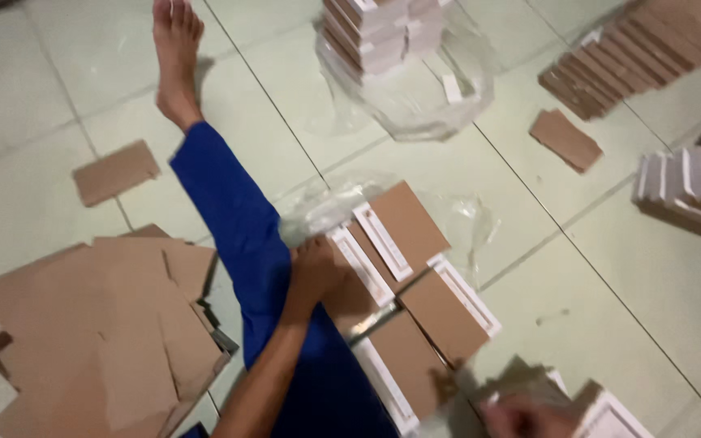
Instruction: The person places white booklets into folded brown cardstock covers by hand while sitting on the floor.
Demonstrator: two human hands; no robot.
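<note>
The small flat rectangular frames with white moulded borders and brown board backs (pixel 415 268) lie back-up in a loose row on the pale tiled floor (pixel 634 292), just right of my outstretched leg in the blue trouser (pixel 241 219), partly on a sheet of crumpled clear plastic wrap (pixel 326 207). My left hand (pixel 316 272) rests on the near end of that row, fingers curled down over the edge of one frame, palm pressing rather than pinching. My right hand (pixel 521 418) is blurred at the bottom edge, next to another white-bordered frame (pixel 610 418); I cannot tell whether it grips that frame or only touches it.

I judge these frames light and stiff, the board back thin and a little bendable, the white moulding the firmer part. The backs look smooth, so a flat palm may slide; I would take one by its long edges, thumb on one border and fingers on the other, keeping off the corners, which could chip.

Further out, a pile of loose brown cardboard sheets (pixel 99 324) sits to my left, with a single brown board piece (pixel 115 172) beyond it. A stack of frames in a clear plastic bag (pixel 391 49) stands ahead, a slanted row of brown-backed frames (pixel 634 53) at the upper right, and a row of white frames on edge (pixel 691 182) at the right.
</note>
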